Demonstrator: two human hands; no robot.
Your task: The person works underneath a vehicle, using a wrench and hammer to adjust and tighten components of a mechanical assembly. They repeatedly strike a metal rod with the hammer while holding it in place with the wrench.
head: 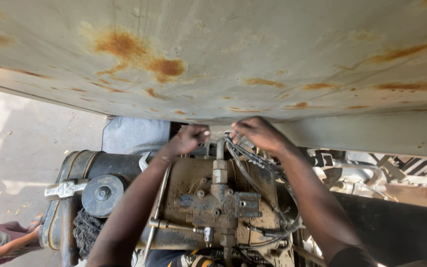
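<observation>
My left hand (188, 138) and my right hand (259, 132) reach up side by side under a large rusty grey metal panel (213, 59). Both hands are curled at the top of a dirty, mud-coated hydraulic block (218, 200) with fittings and bolts. My left hand's fingers are closed near a vertical metal pipe (220, 148); what they grip is hidden. My right hand rests over a bundle of thin black hoses and wires (253, 163) that runs down the block's right side. The fingertips of both hands are hidden by the panel's edge.
A black tank with a round cap (103, 194) and a metal clamp (65, 189) sits at the left. Another person's arm (11, 244) shows at the lower left on the concrete ground. Pipes and brackets (352, 168) crowd the right side.
</observation>
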